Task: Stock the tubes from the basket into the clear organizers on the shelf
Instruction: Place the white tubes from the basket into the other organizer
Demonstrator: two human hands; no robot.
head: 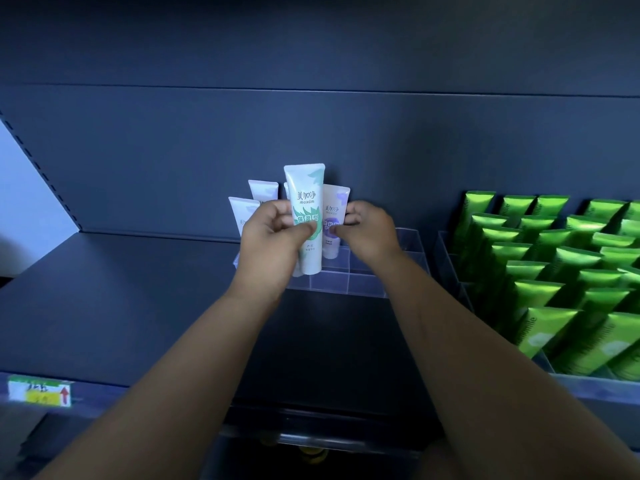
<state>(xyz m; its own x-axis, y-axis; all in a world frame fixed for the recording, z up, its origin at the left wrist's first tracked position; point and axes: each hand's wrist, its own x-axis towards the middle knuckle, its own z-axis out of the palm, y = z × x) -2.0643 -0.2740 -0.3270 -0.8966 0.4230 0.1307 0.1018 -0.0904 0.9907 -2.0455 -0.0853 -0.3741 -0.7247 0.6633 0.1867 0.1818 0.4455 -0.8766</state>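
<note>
As my left hand (270,237) pinches the green tube (304,202), it stands upright. My right hand (370,230) pinches the purple tube (336,202).

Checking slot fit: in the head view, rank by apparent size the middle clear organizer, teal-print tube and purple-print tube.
1. middle clear organizer
2. teal-print tube
3. purple-print tube, partly hidden; nearness makes this tube ranking unsure.
</note>
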